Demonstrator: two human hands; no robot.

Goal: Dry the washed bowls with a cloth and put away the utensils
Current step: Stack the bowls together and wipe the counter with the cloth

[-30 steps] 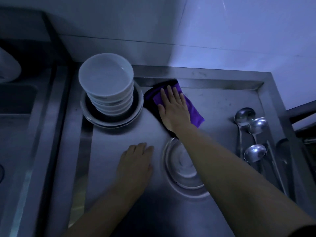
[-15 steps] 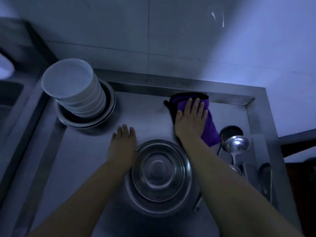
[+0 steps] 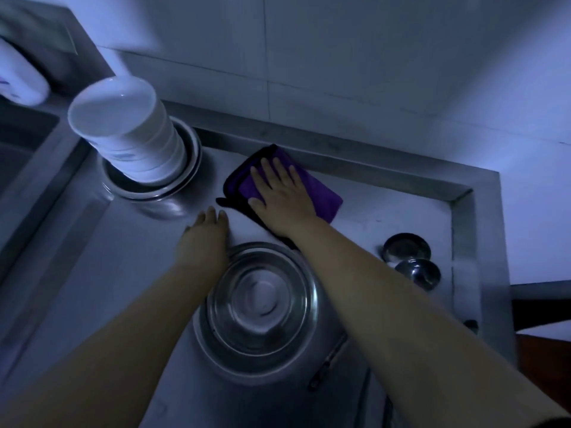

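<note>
My right hand [image 3: 282,196] lies flat, fingers straight, on the purple microfibre cloth [image 3: 324,197]; my left hand [image 3: 205,239] rests open on the steel counter [image 3: 129,273]. I'd bunch the cloth firmly before lifting it to the round stainless-steel bowl [image 3: 259,307].

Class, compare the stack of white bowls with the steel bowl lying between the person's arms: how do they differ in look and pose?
The stack of white bowls is matte white and several bowls high; the steel bowl is shiny metal and a single bowl. The white stack leans and sits inside another metal basin; the steel bowl rests directly on the counter. The stack stands at the far left, the steel bowl near. Neither is touched by a hand.
</note>
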